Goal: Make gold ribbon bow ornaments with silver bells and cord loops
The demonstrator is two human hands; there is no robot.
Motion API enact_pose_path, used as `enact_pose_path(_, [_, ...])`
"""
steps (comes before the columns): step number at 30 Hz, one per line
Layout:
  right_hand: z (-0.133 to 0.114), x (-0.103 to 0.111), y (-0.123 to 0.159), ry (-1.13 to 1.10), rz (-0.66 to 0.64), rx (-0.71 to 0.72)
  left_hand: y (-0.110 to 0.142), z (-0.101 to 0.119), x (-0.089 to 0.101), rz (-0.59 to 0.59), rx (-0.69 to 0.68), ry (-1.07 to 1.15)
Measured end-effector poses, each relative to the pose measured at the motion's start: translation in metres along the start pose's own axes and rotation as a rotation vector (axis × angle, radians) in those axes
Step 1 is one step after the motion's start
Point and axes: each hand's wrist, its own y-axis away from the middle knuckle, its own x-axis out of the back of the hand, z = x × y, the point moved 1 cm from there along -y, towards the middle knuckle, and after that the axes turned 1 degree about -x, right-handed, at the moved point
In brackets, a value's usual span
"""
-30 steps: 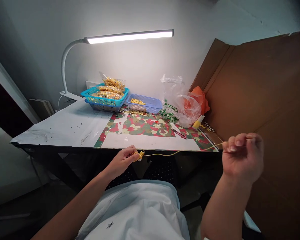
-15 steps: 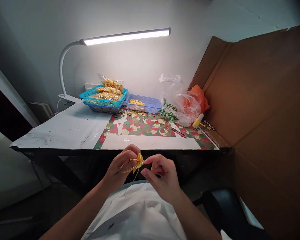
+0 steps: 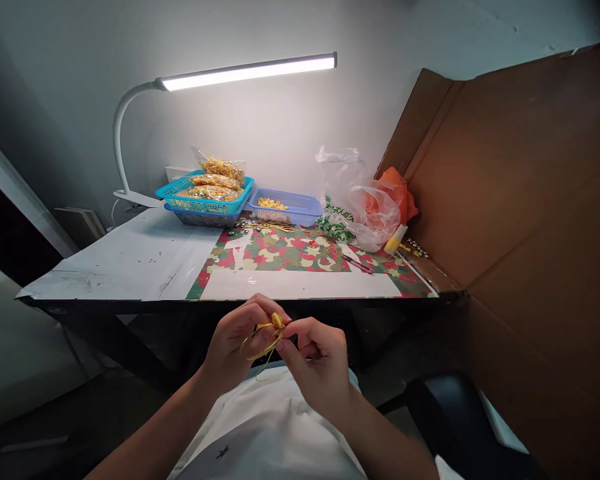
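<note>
A small yellow ribbon bow with thin looped cords is held above my lap, in front of the table's near edge. My left hand is closed on it, and gold cord loops spread across its fingers. My right hand pinches at the bow's right side with thumb and index finger, touching the ribbon or cord there. A thin loose cord end hangs below, between the hands. Whatever small part lies between the right fingertips is hidden.
The table carries a turquoise basket of bagged yellow pieces, a purple basket with yellow bits, plastic bags, a pink cutter and a glue-like bottle. A lamp shines overhead. Cardboard stands right.
My right hand has moved left, and its thumb and finger have closed at the bow. The bow has turned in my left hand, and the hanging cord looks shorter.
</note>
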Motion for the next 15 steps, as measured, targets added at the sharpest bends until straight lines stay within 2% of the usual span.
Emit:
enact_pose_path(7, [0.0025,0.0,-0.0003,0.034,0.076,0.024,-0.0021,0.0004,-0.0042,0.063,0.046,0.11])
enact_pose_path(15, [0.0049,-0.0048,-0.0001,0.206,0.125,0.165,0.0021,-0.0033,-0.0056,0.112,0.057,0.1])
